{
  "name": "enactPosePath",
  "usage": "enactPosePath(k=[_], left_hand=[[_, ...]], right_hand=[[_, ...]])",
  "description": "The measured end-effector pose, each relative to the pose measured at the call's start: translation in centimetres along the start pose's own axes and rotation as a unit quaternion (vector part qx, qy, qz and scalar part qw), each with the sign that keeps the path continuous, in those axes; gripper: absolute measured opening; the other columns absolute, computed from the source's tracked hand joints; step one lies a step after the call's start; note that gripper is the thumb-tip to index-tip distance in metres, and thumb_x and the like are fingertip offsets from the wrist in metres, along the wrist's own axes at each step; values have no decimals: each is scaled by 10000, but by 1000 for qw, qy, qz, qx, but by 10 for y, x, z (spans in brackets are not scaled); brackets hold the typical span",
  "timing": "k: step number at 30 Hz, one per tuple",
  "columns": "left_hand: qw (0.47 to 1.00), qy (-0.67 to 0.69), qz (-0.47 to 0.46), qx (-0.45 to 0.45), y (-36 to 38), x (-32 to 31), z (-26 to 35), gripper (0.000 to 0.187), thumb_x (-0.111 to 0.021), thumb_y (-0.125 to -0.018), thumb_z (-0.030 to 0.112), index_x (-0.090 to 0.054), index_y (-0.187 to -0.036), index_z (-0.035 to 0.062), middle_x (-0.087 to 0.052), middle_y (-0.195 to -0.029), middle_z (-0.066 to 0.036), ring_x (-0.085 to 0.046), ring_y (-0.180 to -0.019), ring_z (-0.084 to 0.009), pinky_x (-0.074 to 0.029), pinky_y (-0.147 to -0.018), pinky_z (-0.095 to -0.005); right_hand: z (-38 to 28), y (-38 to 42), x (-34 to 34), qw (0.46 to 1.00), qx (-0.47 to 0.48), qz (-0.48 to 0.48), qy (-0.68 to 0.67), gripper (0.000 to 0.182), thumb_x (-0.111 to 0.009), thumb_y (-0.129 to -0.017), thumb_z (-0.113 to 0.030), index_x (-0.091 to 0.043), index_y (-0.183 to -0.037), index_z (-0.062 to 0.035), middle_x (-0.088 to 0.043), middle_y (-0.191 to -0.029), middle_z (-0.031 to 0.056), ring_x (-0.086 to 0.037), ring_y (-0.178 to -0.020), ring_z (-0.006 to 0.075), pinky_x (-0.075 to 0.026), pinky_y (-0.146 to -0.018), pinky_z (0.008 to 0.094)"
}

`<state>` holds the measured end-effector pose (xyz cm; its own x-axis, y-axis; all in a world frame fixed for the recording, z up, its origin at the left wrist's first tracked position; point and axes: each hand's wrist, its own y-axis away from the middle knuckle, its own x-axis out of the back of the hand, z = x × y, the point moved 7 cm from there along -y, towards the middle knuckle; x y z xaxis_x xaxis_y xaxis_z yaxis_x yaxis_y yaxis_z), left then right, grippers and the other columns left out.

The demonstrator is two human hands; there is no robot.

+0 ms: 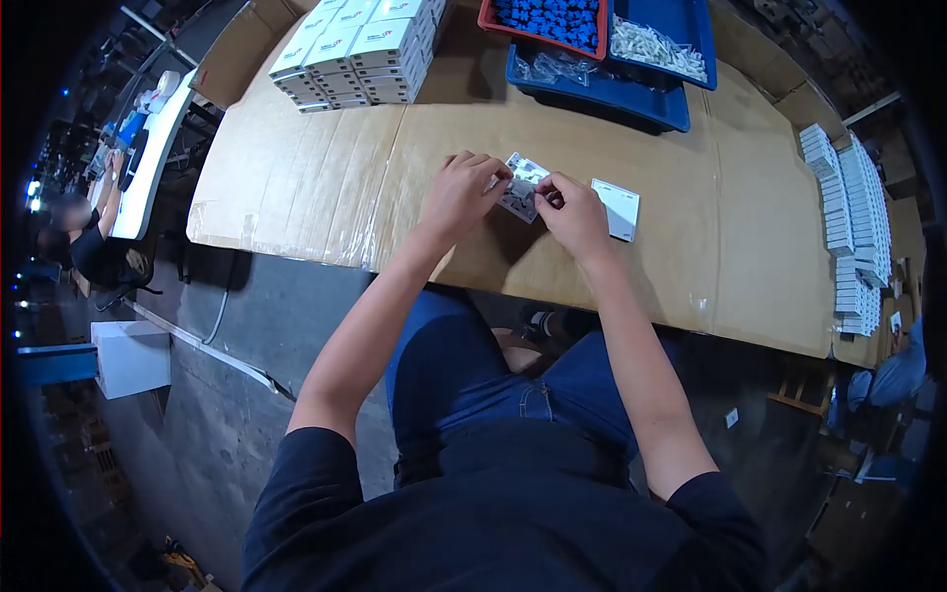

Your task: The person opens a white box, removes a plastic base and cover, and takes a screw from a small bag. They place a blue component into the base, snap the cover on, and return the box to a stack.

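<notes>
A white plastic panel with small raised details and cutouts (522, 187) is between my hands, low over the cardboard-covered table. My left hand (468, 193) grips its left edge, with fingers bent and thumb close to them. On the opposite side, my right hand (573, 212) is closed in a pinch at the panel's right edge; whether a tiny part is also in those fingertips is too small to tell. Just right of my right hand, a smooth white square plate (618, 209) lies flat on the table.
White boxes (357, 49) are stacked at the back left. A red tray of blue pieces (548, 22) and a blue tray of white pieces (659, 44) rest over another blue tray (602, 94). White stacks (850, 217) line the right edge. Another person (91, 232) sits far left.
</notes>
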<state>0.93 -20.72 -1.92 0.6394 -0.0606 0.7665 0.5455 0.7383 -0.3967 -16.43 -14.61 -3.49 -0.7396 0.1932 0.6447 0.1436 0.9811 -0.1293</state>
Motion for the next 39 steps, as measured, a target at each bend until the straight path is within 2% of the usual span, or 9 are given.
enactPosePath(k=[7,13,17,20,23,28,31,35,39], left_hand=[[999,-16,-28,-28,-11,1,0,121,-726,-881,164,-758,-984,108,-713,-1027,-44,-659,-1000,-271,-455,-973,-408],[997,-14,-65,-48,-9,-4,-13,173,-740,-873,177,-767,-1028,105,-688,-1149,-53,-669,-1052,-274,-476,-987,-408],[996,23,-26,-78,3,5,-6,213,-769,-852,209,-760,-1043,115,-664,-1191,-61,-685,-1001,-249,-484,-952,-407],[998,37,-50,-30,12,0,-6,296,-784,-871,178,-738,-1156,110,-645,-1251,-88,-662,-1091,-279,-505,-994,-420],[999,6,-27,-45,19,-4,-6,356,-802,-850,163,-717,-1192,116,-642,-1271,-78,-649,-1105,-271,-512,-987,-407],[997,7,-40,-72,23,-7,-3,326,-765,-865,175,-702,-1175,98,-627,-1308,-61,-620,-1138,-262,-492,-985,-407],[995,-1,-55,-86,25,-10,-2,303,-728,-889,180,-691,-1170,75,-619,-1310,-56,-603,-1155,-255,-473,-1002,-403],[993,-27,-75,-85,21,-10,3,273,-704,-909,173,-692,-1157,58,-630,-1248,-59,-591,-1146,-252,-454,-1015,-392],[993,-22,-74,-94,21,-13,1,286,-757,-894,217,-692,-1127,65,-635,-1223,-68,-600,-1103,-280,-469,-972,-411]], right_hand=[[-12,2,-3,999,7,20,38,126,-710,-872,-167,-717,-933,-57,-743,-910,106,-718,-839,317,-551,-741,433],[-19,5,-7,989,66,68,111,153,-716,-889,-202,-769,-937,-66,-703,-955,99,-702,-832,326,-553,-747,435],[-16,5,-7,994,39,33,101,160,-713,-895,-204,-778,-965,-76,-695,-974,98,-706,-836,319,-557,-755,430],[-14,0,-6,994,15,9,104,133,-712,-882,-185,-769,-933,-76,-697,-970,92,-708,-837,314,-559,-759,432],[-20,-4,-3,990,23,-5,136,119,-708,-869,-175,-759,-902,-73,-700,-969,87,-711,-836,312,-560,-759,439],[-31,-4,-8,961,88,-34,260,132,-707,-869,-181,-756,-913,-67,-709,-967,86,-715,-854,302,-562,-751,434],[-30,-12,-10,941,69,-103,314,142,-692,-853,-145,-755,-868,-19,-712,-945,123,-726,-862,318,-582,-768,449],[-35,-19,-4,947,69,-119,291,126,-696,-845,-124,-752,-857,-12,-707,-956,142,-723,-904,327,-585,-781,459],[-33,-17,-2,954,70,-103,272,105,-677,-858,-90,-746,-866,-11,-702,-986,153,-719,-923,336,-585,-790,468]])
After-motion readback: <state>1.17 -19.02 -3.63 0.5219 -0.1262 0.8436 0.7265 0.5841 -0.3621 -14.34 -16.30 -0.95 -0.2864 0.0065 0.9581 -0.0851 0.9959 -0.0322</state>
